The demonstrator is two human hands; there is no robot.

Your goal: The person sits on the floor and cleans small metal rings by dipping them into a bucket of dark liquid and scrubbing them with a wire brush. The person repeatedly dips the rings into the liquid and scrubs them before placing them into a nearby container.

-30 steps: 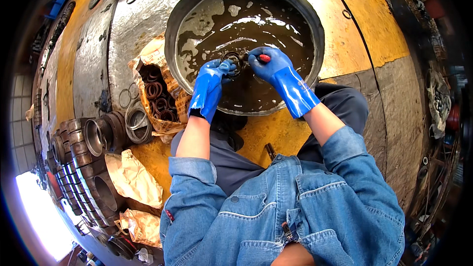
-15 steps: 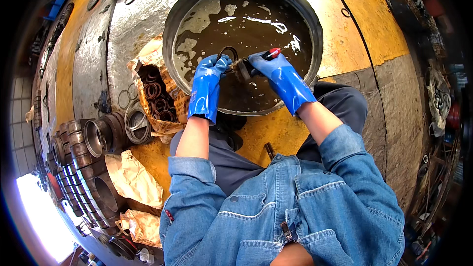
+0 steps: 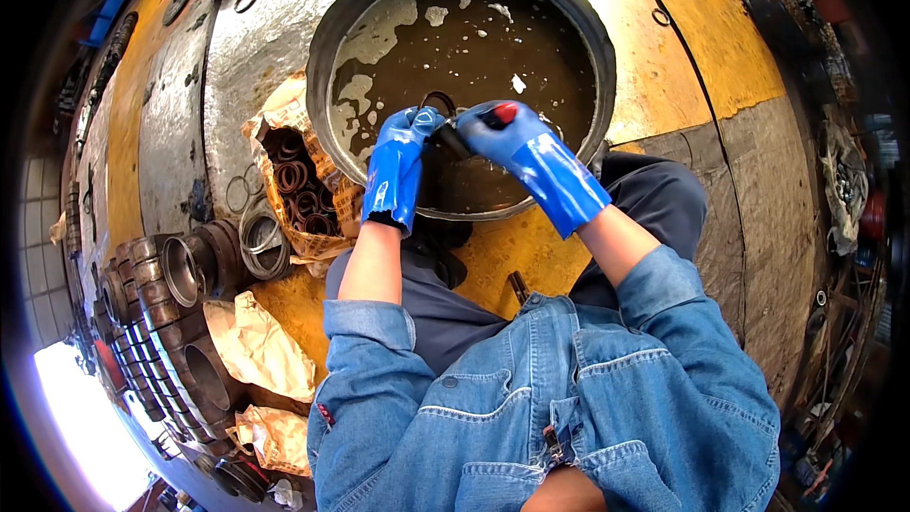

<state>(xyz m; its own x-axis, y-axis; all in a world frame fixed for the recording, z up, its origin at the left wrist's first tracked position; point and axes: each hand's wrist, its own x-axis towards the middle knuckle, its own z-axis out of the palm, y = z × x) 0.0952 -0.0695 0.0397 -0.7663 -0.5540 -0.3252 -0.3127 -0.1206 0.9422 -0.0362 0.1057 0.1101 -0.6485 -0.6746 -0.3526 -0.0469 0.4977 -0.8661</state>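
Note:
Over a large dark round tub (image 3: 608,57) of murky brown liquid, both my blue-gloved hands are close together. My left hand (image 3: 409,125) is closed around a dark metal ring (image 3: 439,100), whose upper curve shows past the fingers. My right hand (image 3: 497,133) grips a brush (image 3: 452,140) with a dark head and a red handle end that sticks out above the glove. The brush head lies against or just beside the ring; my fingers partly cover where they meet. Patches of pale foam float on the liquid.
Left of the tub stands an open paper sack (image 3: 284,104) full of rusty rings. Below it lie a coil of thin rings (image 3: 263,242), stacked metal cylinders (image 3: 185,265) and crumpled brown paper (image 3: 261,346). A small ring (image 3: 661,17) rests on the yellow floor plate at right.
My right hand and the brush have shifted slightly left, toward the ring, and the wrist has turned. The left hand stays almost in place, still holding the ring.

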